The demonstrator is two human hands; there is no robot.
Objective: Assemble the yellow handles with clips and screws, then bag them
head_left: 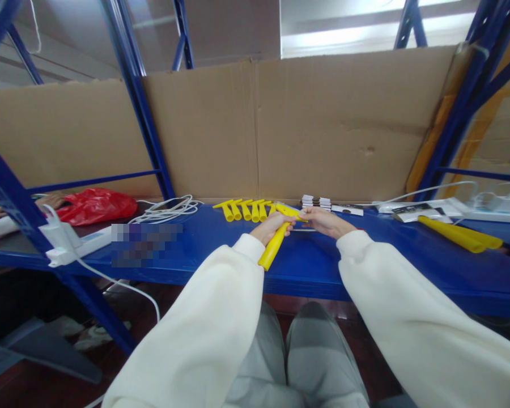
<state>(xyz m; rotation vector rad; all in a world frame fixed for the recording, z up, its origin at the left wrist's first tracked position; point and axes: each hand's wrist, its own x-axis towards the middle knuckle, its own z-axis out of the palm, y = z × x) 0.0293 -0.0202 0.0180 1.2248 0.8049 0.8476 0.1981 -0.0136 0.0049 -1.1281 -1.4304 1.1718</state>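
Note:
My left hand [270, 228] is closed around a yellow T-shaped plastic tool [273, 249], near where its handle meets the crosspiece. The rounded handle slants down toward me. My right hand [325, 221] pinches the right end of the crosspiece between thumb and fingers; whether a small part is also in the pinch, I cannot tell. Just beyond my left hand, several similar yellow T-shaped tools [247, 209] stand in a row on the blue shelf [308, 266], their handles pointing toward me.
Small white and black packs [315, 202] sit behind my right hand. Two yellow tube-like handles [454, 233] lie at right, near a white power strip [433, 207]. At left are a coiled white cable [170, 209], a red plastic bag [97, 205] and another person's hand [51, 202]. Cardboard [323, 124] lines the back.

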